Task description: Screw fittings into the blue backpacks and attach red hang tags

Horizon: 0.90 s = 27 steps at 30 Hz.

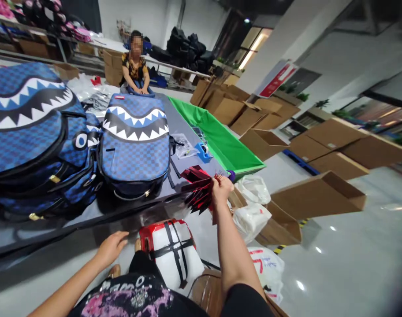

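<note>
1. Near the frame's center, the right hand [221, 190] grips a bunch of dark red tags [201, 190] by one end.
2. Lower left of center, the left hand [111, 250] is loosely open, near a white bundle [191, 260].

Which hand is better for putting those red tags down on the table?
Probably the right hand: it holds the red tags, close by the table. The left hand looks empty and is lower, away from the tags.
</note>
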Each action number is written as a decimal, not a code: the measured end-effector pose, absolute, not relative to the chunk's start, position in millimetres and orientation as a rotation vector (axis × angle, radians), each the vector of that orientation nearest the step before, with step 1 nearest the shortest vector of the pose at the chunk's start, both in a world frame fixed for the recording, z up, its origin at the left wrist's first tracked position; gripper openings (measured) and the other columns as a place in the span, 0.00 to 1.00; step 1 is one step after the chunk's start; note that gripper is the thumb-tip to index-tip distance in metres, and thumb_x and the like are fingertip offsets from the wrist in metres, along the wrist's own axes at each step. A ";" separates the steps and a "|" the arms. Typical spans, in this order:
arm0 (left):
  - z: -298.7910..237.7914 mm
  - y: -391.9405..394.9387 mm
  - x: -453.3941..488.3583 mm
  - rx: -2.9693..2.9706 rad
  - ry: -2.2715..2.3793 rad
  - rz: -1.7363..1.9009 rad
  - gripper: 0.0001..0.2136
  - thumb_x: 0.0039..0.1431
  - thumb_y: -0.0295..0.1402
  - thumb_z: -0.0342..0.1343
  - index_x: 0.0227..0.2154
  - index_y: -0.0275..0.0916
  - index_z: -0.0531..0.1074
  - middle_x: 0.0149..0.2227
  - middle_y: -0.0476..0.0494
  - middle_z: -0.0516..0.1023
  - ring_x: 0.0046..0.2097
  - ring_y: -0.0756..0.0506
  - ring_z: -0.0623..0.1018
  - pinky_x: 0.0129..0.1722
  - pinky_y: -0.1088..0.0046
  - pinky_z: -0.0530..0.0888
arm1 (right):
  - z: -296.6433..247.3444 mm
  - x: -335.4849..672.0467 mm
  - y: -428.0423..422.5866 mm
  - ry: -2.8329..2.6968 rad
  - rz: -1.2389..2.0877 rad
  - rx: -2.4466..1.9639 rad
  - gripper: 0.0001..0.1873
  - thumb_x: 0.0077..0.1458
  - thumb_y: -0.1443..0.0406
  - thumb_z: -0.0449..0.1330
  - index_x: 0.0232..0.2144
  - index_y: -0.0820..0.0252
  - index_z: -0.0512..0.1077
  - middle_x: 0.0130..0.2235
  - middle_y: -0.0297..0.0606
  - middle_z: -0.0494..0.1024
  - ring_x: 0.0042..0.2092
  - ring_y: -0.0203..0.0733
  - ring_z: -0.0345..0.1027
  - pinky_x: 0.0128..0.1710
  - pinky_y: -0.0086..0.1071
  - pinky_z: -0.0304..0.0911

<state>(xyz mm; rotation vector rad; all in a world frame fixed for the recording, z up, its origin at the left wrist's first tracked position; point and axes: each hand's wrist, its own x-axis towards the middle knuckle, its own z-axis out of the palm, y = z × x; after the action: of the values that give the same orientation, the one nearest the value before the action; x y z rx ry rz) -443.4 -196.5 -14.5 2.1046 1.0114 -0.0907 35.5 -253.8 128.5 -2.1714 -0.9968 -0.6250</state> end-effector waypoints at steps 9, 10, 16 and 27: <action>48.5 -173.6 -187.1 2.052 0.669 0.230 0.15 0.65 0.35 0.49 0.49 0.45 0.77 0.52 0.45 0.78 0.55 0.42 0.76 0.57 0.65 0.71 | 80.5 151.1 -155.6 -1.125 -0.355 -2.270 0.10 0.57 0.66 0.55 0.38 0.62 0.75 0.47 0.50 0.78 0.54 0.52 0.62 0.60 0.52 0.47; 52.2 -167.2 -151.5 2.041 0.683 0.264 0.15 0.65 0.34 0.49 0.49 0.44 0.77 0.52 0.44 0.79 0.54 0.42 0.77 0.57 0.64 0.71 | 73.8 163.6 -145.2 -1.161 -0.317 -2.264 0.11 0.58 0.66 0.54 0.39 0.62 0.75 0.48 0.50 0.78 0.54 0.51 0.63 0.59 0.50 0.49; 29.3 -122.5 -14.5 1.925 0.898 0.364 0.13 0.63 0.30 0.50 0.45 0.40 0.78 0.48 0.41 0.80 0.49 0.42 0.79 0.52 0.65 0.73 | 27.0 216.9 -81.9 -1.420 -0.050 -2.190 0.11 0.59 0.70 0.54 0.40 0.63 0.76 0.47 0.49 0.79 0.51 0.47 0.64 0.56 0.39 0.57; -18.7 -57.8 53.9 1.420 1.382 0.600 0.10 0.58 0.25 0.54 0.40 0.38 0.78 0.38 0.43 0.82 0.40 0.46 0.80 0.45 0.70 0.75 | -16.2 220.5 -53.5 -1.712 0.214 -1.906 0.20 0.60 0.67 0.58 0.54 0.60 0.72 0.66 0.45 0.64 0.66 0.47 0.55 0.64 0.43 0.53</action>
<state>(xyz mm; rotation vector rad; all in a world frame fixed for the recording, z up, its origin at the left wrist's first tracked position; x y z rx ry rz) 53.9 -57.8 -18.7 1.4204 1.3823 0.6005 220.5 -53.5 -16.2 -1.9058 -1.7125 0.2135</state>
